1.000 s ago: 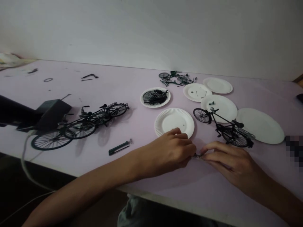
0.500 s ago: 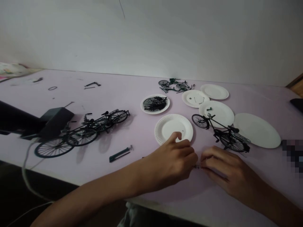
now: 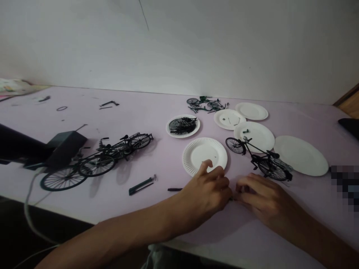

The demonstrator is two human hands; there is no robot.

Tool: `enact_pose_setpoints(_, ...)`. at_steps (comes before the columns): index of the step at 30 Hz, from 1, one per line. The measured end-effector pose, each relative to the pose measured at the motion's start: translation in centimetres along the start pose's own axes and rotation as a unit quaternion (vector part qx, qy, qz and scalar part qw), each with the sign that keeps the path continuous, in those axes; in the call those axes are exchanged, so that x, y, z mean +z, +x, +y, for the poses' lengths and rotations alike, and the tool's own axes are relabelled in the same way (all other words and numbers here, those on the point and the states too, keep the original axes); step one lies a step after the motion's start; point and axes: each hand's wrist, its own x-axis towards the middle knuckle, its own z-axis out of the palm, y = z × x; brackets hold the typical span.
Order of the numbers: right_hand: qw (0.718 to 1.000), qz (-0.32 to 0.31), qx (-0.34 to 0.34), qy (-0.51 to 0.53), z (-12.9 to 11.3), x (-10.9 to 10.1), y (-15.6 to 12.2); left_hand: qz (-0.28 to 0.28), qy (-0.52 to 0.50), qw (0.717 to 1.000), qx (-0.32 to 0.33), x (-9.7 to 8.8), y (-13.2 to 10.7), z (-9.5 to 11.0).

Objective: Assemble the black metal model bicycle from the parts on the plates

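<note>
My left hand (image 3: 211, 192) is closed over the near part of the table, its index finger bent up and its other fingers curled. My right hand (image 3: 262, 194) faces it, fingers pinched together. Between the fingertips shows a tiny part (image 3: 232, 199), mostly hidden and too small to name; both hands appear to grip it. Just beyond my left hand lies a fluted paper plate (image 3: 188, 157) with tiny bits on it. A model bicycle (image 3: 259, 157) stands past my right hand. Left of my left wrist, a dark thin stick (image 3: 174, 189) is partly covered by the wrist.
Two model bicycles (image 3: 112, 153) stand at left beside a black lamp-like stand (image 3: 64, 145). Another paper plate (image 3: 169, 130) holds dark bike parts. More white plates (image 3: 303, 157) lie at right. Loose frame parts (image 3: 207, 104) are at the back, and a green-black piece (image 3: 141, 185) lies nearer.
The view has shifted slightly. My hands stay together at the same spot, the right fingertips slightly closer to the left. More of the dark stick beside my left wrist shows.
</note>
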Motion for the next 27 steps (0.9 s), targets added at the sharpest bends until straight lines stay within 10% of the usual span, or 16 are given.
enact_pose_setpoints(19,0.997,0.018,-0.014,0.071,0.8,0.4,-0.3,0.017,-0.082,0.996,-0.033,0.2,0.3,0.7)
enact_pose_setpoints(27,0.992,0.091,-0.073,-0.043,0.4,-1.0,-0.3,-0.015,-0.44,0.876,-0.197,-1.9,1.0,-0.8)
